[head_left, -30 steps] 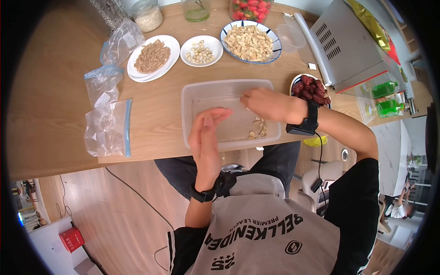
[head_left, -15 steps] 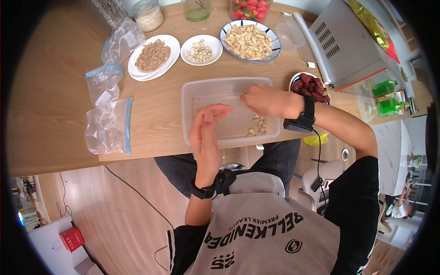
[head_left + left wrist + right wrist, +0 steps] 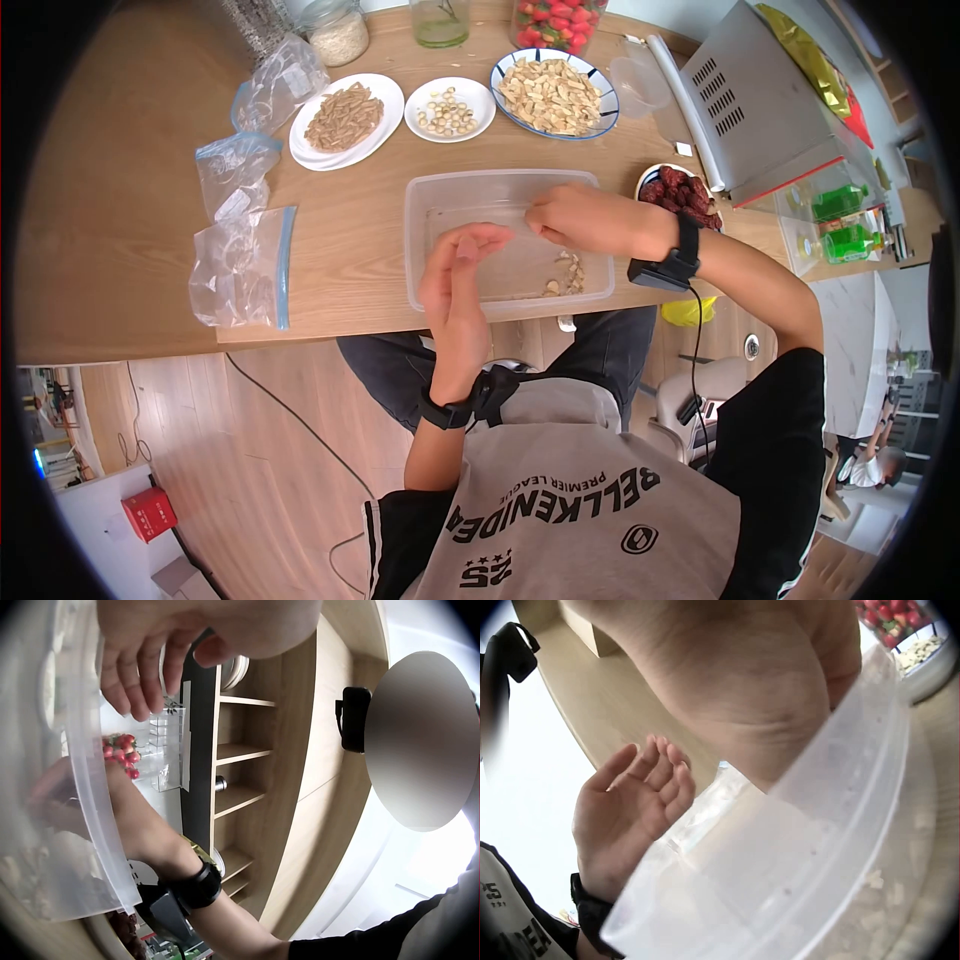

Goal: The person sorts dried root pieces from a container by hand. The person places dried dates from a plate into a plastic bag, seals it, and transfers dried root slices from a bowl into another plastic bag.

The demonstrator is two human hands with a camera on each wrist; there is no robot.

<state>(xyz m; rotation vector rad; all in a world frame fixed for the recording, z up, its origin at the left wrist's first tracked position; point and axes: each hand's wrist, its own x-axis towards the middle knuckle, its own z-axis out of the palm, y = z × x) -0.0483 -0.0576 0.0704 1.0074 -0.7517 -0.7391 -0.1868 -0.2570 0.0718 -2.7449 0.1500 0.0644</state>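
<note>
A translucent plastic box (image 3: 508, 180) sits at the table's front edge, with small pale dried slices (image 3: 568, 275) in its right part. My right hand (image 3: 585, 218) reaches over the right side into the box, fingers bent downward. Its fingertips are hidden in the head view and blurred behind the box wall in the left wrist view; I cannot tell whether they pinch anything. Over the box's left front edge is my left hand (image 3: 460, 285), nothing in it. The right wrist view shows its palm (image 3: 626, 821) with fingers loosely bent and thumb apart.
Behind the box stand a plate of brown sticks (image 3: 343, 118), a plate of round pale seeds (image 3: 447, 112) and a blue-rimmed bowl of dried slices (image 3: 552, 95). Dried red dates (image 3: 672, 190) fill a bowl at the right. Plastic bags (image 3: 240, 265) lie at the left, near a jar (image 3: 335, 35).
The view has shifted slightly, so the plates and bags appear a little further right. Both hands keep nearly the same place over the box.
</note>
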